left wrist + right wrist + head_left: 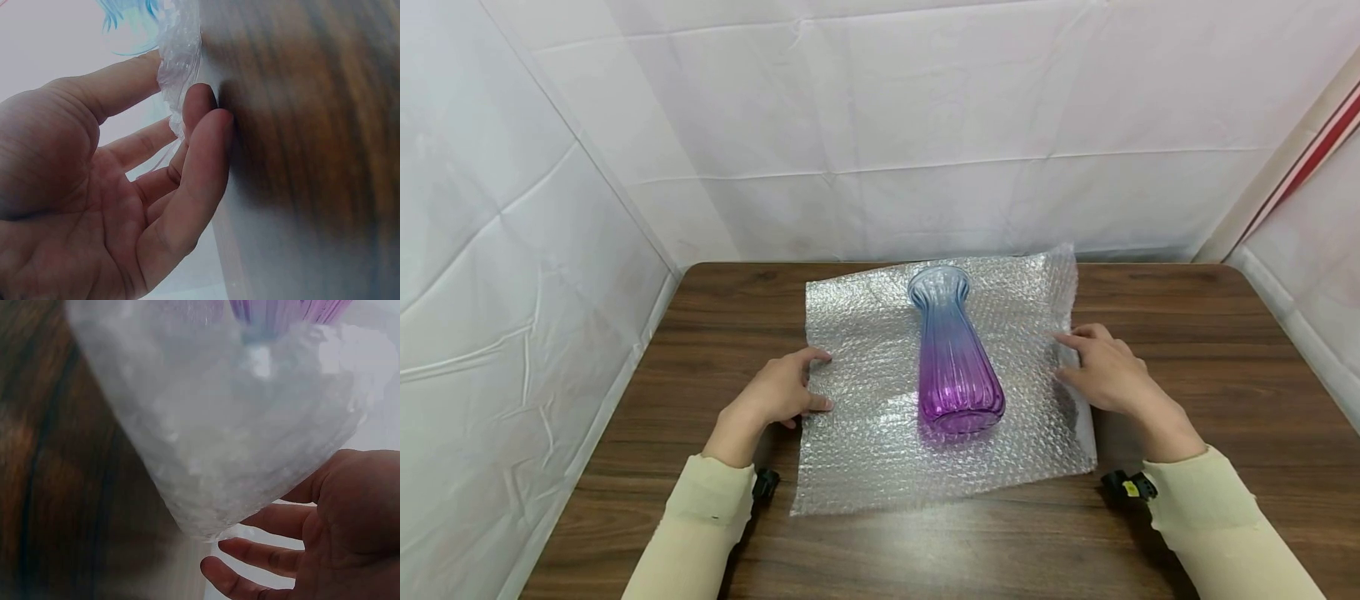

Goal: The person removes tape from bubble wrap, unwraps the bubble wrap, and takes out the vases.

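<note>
A ribbed glass vase (957, 358), blue at the mouth and fading to purple at the base, lies on its side on a sheet of bubble wrap (865, 450). At the sheet's left edge, my left hand (778, 387) has its thumb and index finger spread apart over the plastic. The left wrist view shows the thumb against the crinkled rim, other fingertips close to the table. Opposite, my right hand (1105, 371) reaches over the raised right edge with thumb and index finger apart. In the right wrist view, the wrap (206, 425) hides those two fingertips.
The sheet and vase lie on a dark wood-grain table (887, 558). White cloth walls (925, 125) stand behind it and at both sides. A small black device (765, 485) sits at the left cuff, and a similar device (1129, 485) at the right.
</note>
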Demonstrator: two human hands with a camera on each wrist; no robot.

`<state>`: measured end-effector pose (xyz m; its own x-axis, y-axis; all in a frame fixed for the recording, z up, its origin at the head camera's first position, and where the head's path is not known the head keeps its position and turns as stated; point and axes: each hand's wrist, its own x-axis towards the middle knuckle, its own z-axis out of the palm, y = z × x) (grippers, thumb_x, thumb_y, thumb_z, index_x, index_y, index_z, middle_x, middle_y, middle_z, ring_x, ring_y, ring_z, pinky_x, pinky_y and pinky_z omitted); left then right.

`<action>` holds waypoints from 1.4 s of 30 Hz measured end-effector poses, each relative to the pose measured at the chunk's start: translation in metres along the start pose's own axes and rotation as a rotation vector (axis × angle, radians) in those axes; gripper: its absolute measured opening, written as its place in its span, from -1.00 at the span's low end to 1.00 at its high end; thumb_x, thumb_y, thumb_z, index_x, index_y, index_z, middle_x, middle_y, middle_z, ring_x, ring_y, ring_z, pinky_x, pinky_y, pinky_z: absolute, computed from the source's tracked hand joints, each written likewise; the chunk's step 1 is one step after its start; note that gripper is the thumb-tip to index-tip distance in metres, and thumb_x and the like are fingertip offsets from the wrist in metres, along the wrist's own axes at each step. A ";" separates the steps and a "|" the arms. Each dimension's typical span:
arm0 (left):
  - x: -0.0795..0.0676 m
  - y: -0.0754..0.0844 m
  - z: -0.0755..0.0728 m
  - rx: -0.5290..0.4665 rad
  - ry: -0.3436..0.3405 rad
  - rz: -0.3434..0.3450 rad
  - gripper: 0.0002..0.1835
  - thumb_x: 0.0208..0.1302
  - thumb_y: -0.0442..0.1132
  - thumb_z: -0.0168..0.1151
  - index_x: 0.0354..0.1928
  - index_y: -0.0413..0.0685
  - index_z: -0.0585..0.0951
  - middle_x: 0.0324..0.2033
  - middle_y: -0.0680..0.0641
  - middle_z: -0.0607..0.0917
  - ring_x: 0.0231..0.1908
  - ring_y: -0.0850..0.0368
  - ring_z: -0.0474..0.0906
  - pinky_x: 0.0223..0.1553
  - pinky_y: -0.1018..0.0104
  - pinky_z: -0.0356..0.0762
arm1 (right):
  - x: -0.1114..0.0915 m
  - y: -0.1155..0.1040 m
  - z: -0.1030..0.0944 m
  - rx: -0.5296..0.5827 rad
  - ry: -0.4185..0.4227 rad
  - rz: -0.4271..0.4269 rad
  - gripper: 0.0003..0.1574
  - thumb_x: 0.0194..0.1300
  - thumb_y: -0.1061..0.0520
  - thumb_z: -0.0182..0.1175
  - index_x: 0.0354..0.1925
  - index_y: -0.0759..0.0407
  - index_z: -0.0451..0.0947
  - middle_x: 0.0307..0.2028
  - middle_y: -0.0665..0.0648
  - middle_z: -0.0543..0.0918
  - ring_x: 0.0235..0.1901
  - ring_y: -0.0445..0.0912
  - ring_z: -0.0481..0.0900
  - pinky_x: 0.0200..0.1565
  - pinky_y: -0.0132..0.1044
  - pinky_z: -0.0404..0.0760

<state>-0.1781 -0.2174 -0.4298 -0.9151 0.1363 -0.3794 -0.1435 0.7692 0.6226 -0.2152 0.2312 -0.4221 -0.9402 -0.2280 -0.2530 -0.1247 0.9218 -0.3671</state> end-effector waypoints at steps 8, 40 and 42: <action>0.001 -0.001 0.000 -0.008 -0.001 0.000 -0.19 0.21 -0.23 0.55 0.49 0.12 0.41 -0.17 -0.18 0.53 -0.49 0.04 0.60 -0.57 0.20 0.69 | 0.000 0.007 -0.002 0.005 -0.003 0.021 -0.14 0.46 -0.08 0.18 0.55 0.25 0.23 0.50 0.49 0.11 0.31 0.59 0.17 0.06 0.58 0.29; 0.001 -0.001 0.000 0.006 0.000 -0.011 -0.19 0.22 -0.21 0.55 0.49 0.14 0.40 -0.17 -0.18 0.54 -0.49 0.02 0.61 -0.56 0.20 0.69 | -0.002 0.033 -0.006 -0.023 -0.017 0.099 -0.14 0.41 -0.07 0.21 0.49 0.32 0.27 0.20 0.63 0.31 0.07 0.51 0.33 -0.20 0.29 0.40; 0.001 -0.001 0.000 0.006 0.000 -0.012 -0.19 0.22 -0.21 0.55 0.49 0.15 0.41 -0.16 -0.18 0.54 -0.49 0.02 0.61 -0.56 0.20 0.69 | -0.002 0.034 -0.006 -0.020 -0.016 0.098 -0.14 0.41 -0.07 0.22 0.49 0.32 0.27 0.19 0.62 0.32 0.07 0.51 0.32 -0.20 0.28 0.39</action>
<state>-0.1787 -0.2175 -0.4308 -0.9133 0.1274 -0.3868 -0.1520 0.7746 0.6140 -0.2197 0.2653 -0.4287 -0.9431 -0.1409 -0.3013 -0.0386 0.9461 -0.3216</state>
